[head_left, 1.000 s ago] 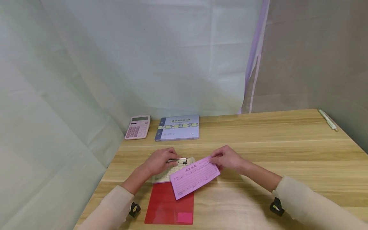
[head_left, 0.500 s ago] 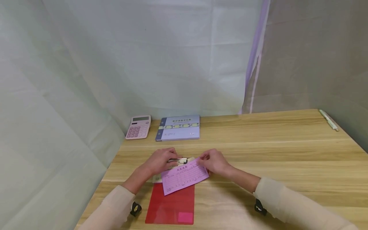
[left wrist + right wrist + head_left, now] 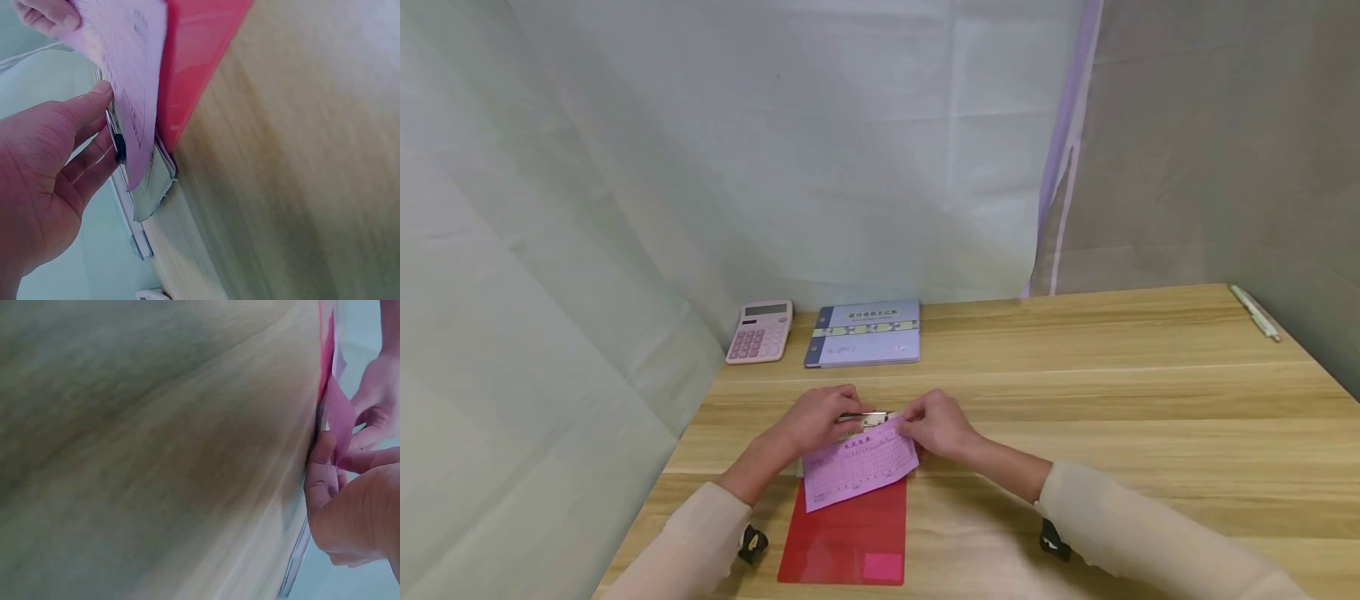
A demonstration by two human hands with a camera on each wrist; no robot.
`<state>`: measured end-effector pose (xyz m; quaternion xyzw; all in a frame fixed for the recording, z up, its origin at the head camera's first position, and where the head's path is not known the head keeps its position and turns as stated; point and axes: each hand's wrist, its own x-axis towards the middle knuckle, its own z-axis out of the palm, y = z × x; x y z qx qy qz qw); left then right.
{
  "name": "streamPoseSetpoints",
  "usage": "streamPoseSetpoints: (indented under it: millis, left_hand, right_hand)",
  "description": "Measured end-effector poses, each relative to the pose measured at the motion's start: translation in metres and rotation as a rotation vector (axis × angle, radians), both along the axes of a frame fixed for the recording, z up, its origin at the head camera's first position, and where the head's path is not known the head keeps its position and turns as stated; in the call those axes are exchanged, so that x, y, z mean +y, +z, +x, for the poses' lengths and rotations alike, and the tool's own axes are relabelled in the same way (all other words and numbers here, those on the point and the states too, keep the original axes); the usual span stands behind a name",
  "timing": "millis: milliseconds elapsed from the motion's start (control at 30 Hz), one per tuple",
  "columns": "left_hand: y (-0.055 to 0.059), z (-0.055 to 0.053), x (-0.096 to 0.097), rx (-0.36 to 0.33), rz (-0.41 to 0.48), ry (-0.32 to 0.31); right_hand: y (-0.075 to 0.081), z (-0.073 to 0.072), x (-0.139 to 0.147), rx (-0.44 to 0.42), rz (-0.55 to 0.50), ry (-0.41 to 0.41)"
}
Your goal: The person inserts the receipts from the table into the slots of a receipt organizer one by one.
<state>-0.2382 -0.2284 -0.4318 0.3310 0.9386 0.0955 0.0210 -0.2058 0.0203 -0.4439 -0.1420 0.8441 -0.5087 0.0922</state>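
Observation:
A red clipboard (image 3: 842, 546) lies on the table, a pink square at its lower right corner. At its top edge my left hand (image 3: 815, 422) pinches the metal clip (image 3: 874, 414) between thumb and fingers. My right hand (image 3: 942, 427) pinches a purple printed form (image 3: 859, 469) by its upper right corner. The form slants over the clipboard, its upper edge close to the clip. Under it, cream printed slips (image 3: 150, 194) stick out in the left wrist view, mostly hidden by the purple form.
At the back left stand a pink calculator (image 3: 760, 333) and a blue-covered account book (image 3: 863, 335) side by side. A pale pen (image 3: 1255, 312) lies at the far right edge of the wooden table (image 3: 1112, 400). Pale curtains (image 3: 850, 150) hang behind and on the left.
My right hand has moved left with the purple form, which now covers most of the cream slips and the upper clipboard. The left hand has stayed at the clip.

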Motion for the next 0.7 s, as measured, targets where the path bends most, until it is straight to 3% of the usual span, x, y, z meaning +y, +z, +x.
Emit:
streamPoseSetpoints:
  millis: [167, 500, 700]
  left_hand:
    - [-0.0006, 0.0001, 0.0001, 0.016, -0.021, 0.006]
    - [-0.0028, 0.0055, 0.0042, 0.223, -0.085, -0.120]
    - [-0.0031, 0.0076, 0.0030, 0.253, -0.105, -0.129]
  right_hand:
    - [-0.0031, -0.0025, -0.0050, -0.008, 0.031, -0.046]
    - [-0.0023, -0.0045, -0.0071, 0.046, 0.050, -0.050]
    - [-0.0039, -0.0035, -0.0086, 0.083, 0.059, -0.048]
